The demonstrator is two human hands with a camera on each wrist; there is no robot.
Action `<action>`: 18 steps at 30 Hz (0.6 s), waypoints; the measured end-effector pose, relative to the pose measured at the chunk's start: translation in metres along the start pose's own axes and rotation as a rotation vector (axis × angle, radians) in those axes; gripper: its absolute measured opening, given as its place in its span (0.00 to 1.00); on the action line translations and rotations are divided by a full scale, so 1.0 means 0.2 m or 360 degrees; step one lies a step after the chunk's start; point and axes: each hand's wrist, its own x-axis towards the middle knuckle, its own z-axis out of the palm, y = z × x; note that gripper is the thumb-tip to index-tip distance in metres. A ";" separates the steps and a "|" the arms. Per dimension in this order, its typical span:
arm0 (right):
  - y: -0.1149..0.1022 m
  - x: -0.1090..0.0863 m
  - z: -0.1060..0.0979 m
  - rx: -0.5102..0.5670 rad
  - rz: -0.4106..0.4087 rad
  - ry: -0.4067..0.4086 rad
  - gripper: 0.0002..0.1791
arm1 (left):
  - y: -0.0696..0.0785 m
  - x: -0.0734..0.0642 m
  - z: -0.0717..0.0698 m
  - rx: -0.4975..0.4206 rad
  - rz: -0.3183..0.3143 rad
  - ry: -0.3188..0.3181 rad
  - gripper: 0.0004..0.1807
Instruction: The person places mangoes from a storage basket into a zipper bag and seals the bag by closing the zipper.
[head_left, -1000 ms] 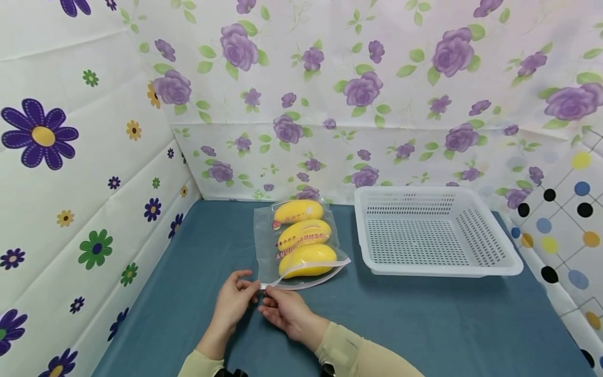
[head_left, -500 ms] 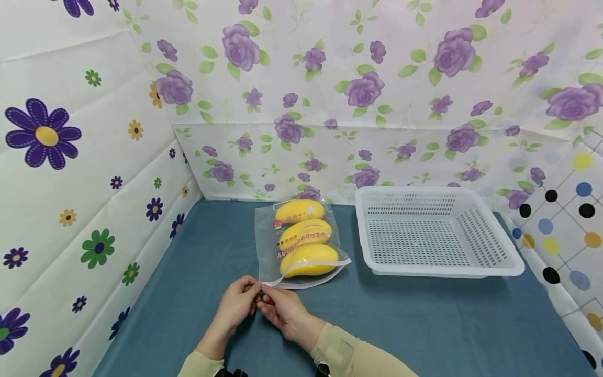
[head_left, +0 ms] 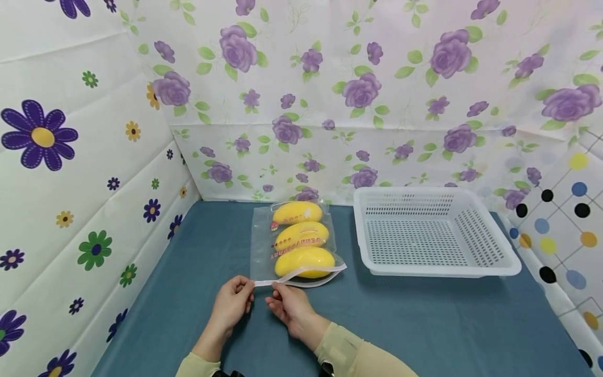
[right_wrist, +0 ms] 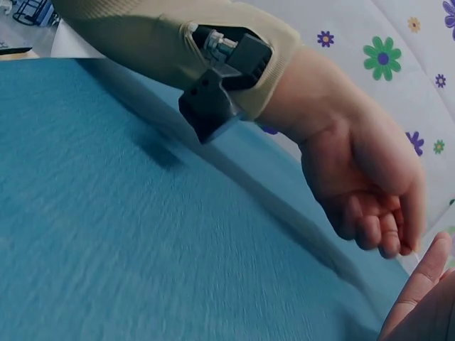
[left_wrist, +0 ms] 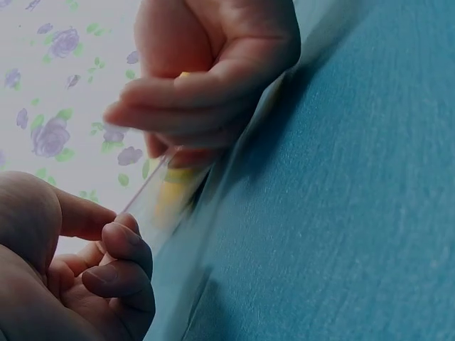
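A clear zip-top bag [head_left: 260,230] lies flat on the table, its zip edge toward me. Inside it are three yellow mangoes [head_left: 301,234] in a column, seen through the printed plastic. My left hand [head_left: 232,302] pinches the left corner of the zip edge between thumb and finger. A little to the right, my right hand [head_left: 293,310] pinches the same edge. A short taut stretch of white zip strip [head_left: 264,283] runs between them; farther right the edge gapes. In the left wrist view, that strip spans from my left hand [left_wrist: 85,263] to my right hand [left_wrist: 213,78].
A white perforated plastic basket [head_left: 372,269] stands right of the bag, near the back of the table. Blue cloth [head_left: 424,324] covers the tabletop. Flower-print sheets [head_left: 292,94] rise at the back and left, and a dotted sheet [head_left: 560,251] at the right.
My hands, close together half a second ago, have drawn apart: the left has slid left and the right has moved right along the zip edge. The bag has shifted slightly left.
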 end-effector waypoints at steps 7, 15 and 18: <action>-0.03 -0.01 -0.06 0.0017 -0.0062 -0.0005 0.13 | 0.00 0.00 0.00 0.0010 0.0008 0.0000 0.10; -0.05 -0.01 -0.15 0.0035 -0.0094 0.0026 0.14 | -0.01 0.01 -0.01 0.0011 -0.0007 0.0018 0.10; -0.06 -0.01 -0.18 0.0055 -0.0117 0.0033 0.14 | -0.01 0.02 0.00 0.0010 -0.0024 0.0026 0.10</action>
